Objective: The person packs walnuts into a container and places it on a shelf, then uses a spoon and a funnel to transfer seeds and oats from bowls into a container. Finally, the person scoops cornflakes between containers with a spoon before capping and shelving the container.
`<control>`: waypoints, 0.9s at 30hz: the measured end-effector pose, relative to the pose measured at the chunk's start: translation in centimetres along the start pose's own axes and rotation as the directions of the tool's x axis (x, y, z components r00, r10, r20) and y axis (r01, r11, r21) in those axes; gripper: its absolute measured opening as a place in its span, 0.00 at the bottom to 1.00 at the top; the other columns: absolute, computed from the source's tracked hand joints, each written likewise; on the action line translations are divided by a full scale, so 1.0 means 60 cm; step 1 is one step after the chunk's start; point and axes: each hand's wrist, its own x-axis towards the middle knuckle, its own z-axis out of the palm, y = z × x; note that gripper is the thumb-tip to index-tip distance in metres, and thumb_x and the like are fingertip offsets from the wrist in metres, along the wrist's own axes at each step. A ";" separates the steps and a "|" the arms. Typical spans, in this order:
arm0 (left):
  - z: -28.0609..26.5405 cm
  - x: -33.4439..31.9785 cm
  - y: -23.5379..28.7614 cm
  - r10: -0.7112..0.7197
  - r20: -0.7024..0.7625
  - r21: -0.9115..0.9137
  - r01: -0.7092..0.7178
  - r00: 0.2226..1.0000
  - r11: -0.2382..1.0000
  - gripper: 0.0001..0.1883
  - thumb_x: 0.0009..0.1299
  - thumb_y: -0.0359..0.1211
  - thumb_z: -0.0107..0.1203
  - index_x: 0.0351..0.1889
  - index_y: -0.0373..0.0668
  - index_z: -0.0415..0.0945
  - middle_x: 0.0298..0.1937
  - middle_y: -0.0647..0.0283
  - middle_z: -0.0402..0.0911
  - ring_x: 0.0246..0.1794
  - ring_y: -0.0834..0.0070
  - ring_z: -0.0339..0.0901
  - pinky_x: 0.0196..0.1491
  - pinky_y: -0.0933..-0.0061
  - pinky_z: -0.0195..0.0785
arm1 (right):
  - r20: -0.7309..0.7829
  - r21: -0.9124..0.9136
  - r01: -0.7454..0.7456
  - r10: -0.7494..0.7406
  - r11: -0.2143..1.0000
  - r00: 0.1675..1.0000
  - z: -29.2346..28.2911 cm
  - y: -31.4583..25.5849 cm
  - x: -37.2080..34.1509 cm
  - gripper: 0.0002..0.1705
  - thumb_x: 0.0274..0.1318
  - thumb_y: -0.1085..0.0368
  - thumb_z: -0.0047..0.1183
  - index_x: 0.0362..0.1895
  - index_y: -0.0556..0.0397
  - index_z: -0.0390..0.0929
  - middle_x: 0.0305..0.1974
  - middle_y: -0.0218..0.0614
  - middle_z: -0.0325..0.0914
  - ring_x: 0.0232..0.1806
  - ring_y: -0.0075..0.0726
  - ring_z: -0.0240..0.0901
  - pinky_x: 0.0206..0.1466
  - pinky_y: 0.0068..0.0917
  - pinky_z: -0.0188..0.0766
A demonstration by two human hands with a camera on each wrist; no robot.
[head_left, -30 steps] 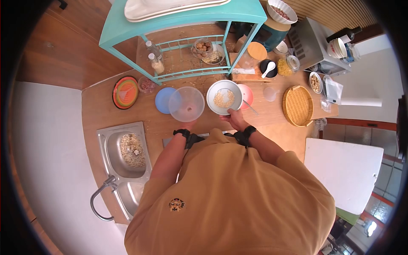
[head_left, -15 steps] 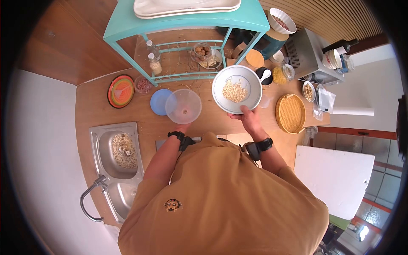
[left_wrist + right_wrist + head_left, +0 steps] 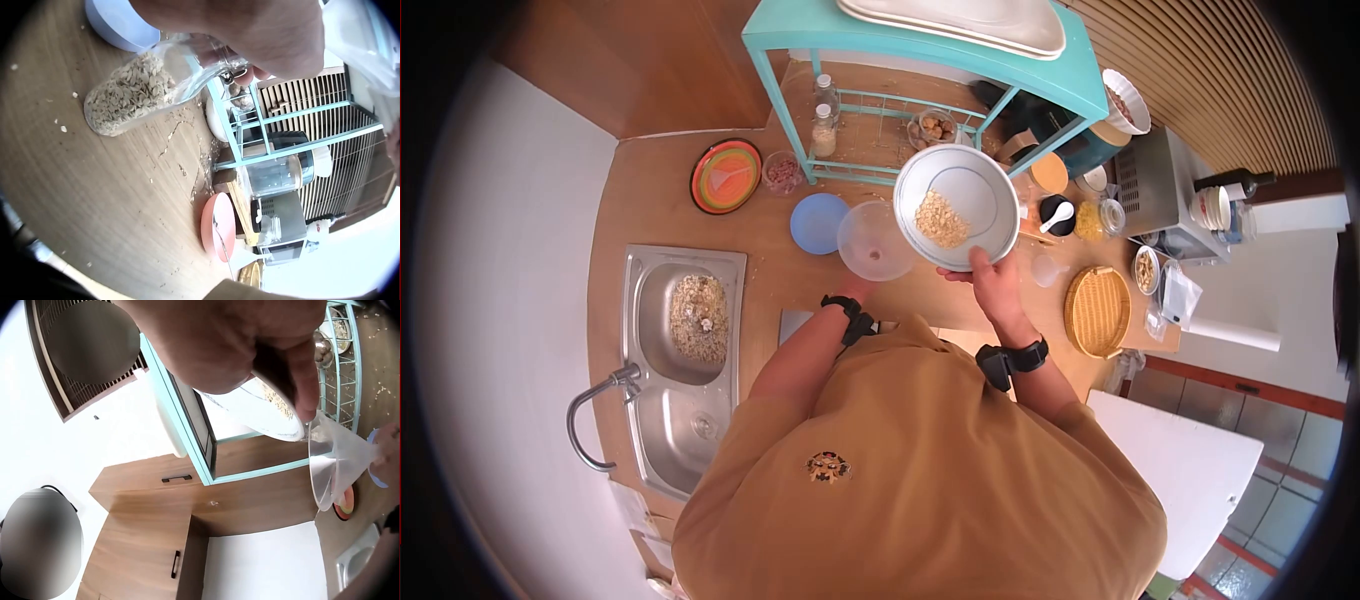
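In the head view my right hand pinches the rim of a white bowl that holds pale flakes. The bowl is tilted, its left edge over a translucent funnel. My left hand is below the funnel, mostly covered by it. The left wrist view shows that hand gripping the neck of a clear glass bottle partly filled with flakes. In the right wrist view the bowl's rim is at the mouth of the funnel.
A blue bowl lies left of the funnel, a pink bowl farther right. Behind stands a turquoise rack with bottles. A sink is at the left, a wicker basket at the right, a striped plate at the back left.
My right hand has lifted the bowl from beside the funnel and brought its left edge over the funnel, now tilted. The head view has shifted. My left hand stays under the funnel.
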 end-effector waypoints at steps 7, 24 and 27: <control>0.006 -0.007 0.001 -0.030 -0.033 -0.006 0.029 0.999 1.000 0.18 0.68 0.37 0.49 0.54 0.42 0.70 0.55 0.54 0.72 0.56 0.57 0.68 0.59 0.59 0.61 | 0.007 -0.197 0.005 -0.004 0.980 1.000 0.007 0.029 0.008 0.20 0.61 0.71 0.34 0.55 0.72 0.60 0.40 0.51 0.77 0.33 0.42 0.81 0.33 0.27 0.81; 0.014 -0.004 0.001 -0.056 -0.052 -0.024 0.055 0.997 0.998 0.19 0.68 0.38 0.49 0.55 0.42 0.69 0.56 0.54 0.72 0.57 0.58 0.68 0.60 0.59 0.60 | 0.177 -0.723 0.399 -0.407 0.563 0.896 0.045 0.005 0.000 0.19 0.48 0.77 0.49 0.47 0.63 0.64 0.32 0.54 0.74 0.33 0.58 0.72 0.36 0.43 0.68; 0.016 -0.002 0.002 -0.055 -0.052 -0.027 0.054 0.997 0.998 0.19 0.68 0.38 0.49 0.56 0.42 0.69 0.56 0.54 0.72 0.57 0.58 0.68 0.60 0.59 0.60 | 0.242 -0.731 0.477 -0.469 0.487 0.849 0.039 0.015 -0.001 0.20 0.48 0.77 0.51 0.48 0.63 0.64 0.31 0.53 0.74 0.33 0.57 0.73 0.36 0.42 0.68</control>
